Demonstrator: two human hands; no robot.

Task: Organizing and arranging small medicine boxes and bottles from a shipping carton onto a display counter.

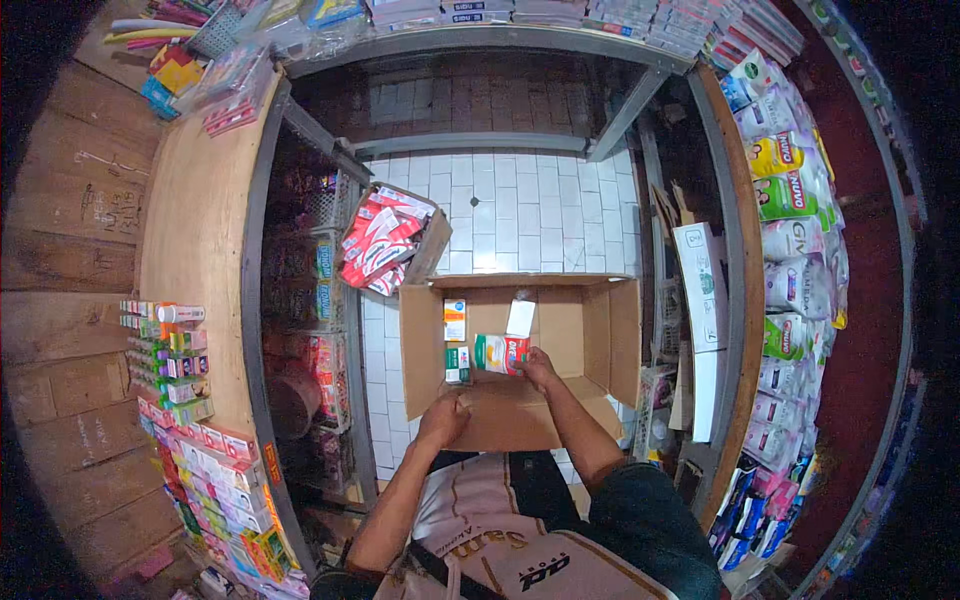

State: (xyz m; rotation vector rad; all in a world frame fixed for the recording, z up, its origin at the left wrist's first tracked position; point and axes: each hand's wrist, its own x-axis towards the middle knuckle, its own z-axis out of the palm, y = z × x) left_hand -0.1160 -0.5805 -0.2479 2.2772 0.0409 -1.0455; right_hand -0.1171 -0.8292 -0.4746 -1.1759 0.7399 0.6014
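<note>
An open cardboard box (510, 412) stands before me on the tiled floor, its near flap folded out towards my body. My right hand (538, 367) grips a green, white and red packet (501, 354) by its right end, inside the box opening. Fingers curled, my left hand (444, 420) is at the box's near left corner and appears to hold the flap edge there. Along the box's left side lie an orange and white carton (454, 320) and a green and white carton (457, 364). A white carton (520, 318) lies just beyond the held packet.
Beyond the box's far left corner, a smaller carton (439, 236) is packed with red and white boxes (382, 236). A wooden counter (195, 210) with small bottles and boxes runs along the left. Bagged packs (787, 285) line the right shelf. Metal framing (480, 142) crosses ahead.
</note>
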